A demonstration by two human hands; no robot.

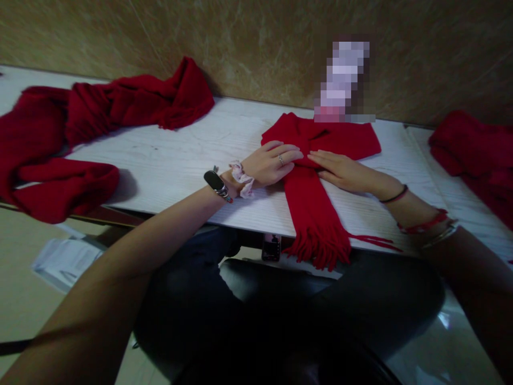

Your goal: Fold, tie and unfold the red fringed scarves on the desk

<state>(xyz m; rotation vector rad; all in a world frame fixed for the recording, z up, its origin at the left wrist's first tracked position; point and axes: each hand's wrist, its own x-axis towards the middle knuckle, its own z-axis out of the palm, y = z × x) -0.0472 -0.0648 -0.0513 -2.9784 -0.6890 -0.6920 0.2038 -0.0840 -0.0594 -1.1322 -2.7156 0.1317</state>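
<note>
A red scarf (316, 198) with a fringed end lies on the white table in front of me. Its upper part is folded into a wide band, and one tail runs down past the near edge. My left hand (272, 162) rests on the left side of the fold with fingers stretched out, a ring on one of them. From the right, my right hand (340, 170) lies flat on the lower edge of the band, fingertips close to those of the left. Neither hand grips the cloth; what is under the palms is hidden.
More red scarves (132, 104) lie heaped along the left of the white table (176, 160). Another red cloth pile (476, 149) sits at the far right. A pixelated upright item (347, 75) stands against the marbled wall (256, 48). A phone (271, 247) shows below the table edge.
</note>
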